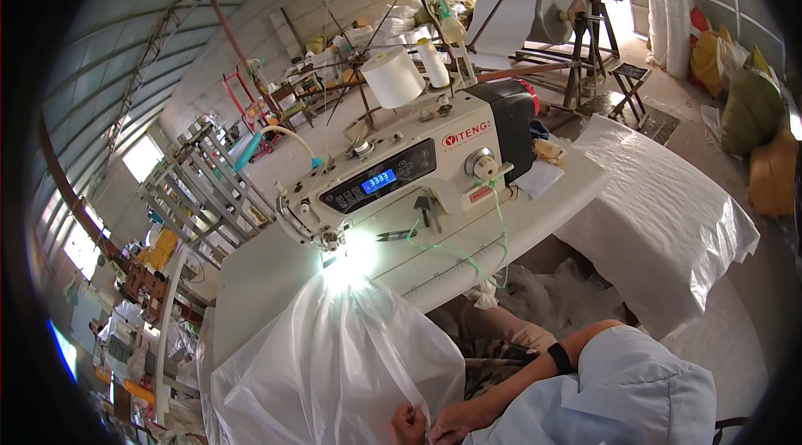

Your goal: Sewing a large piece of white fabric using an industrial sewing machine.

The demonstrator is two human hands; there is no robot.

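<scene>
Tabletop (pixel 261 282) bare at left, white sheet (pixel 334 366) over front edge

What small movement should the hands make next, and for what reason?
Probably, the left hand and right hand should gently spread the white sheet: its folds bunch toward the bright light at the sewing machine, and both hands sit close together by its edge.

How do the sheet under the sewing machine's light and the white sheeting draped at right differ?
The lamp-lit sheet gathers into folds; the draped sheeting lies flatter. The left hand touches the sheet; neither hand touches the sheeting. Both are white and shiny.
</scene>
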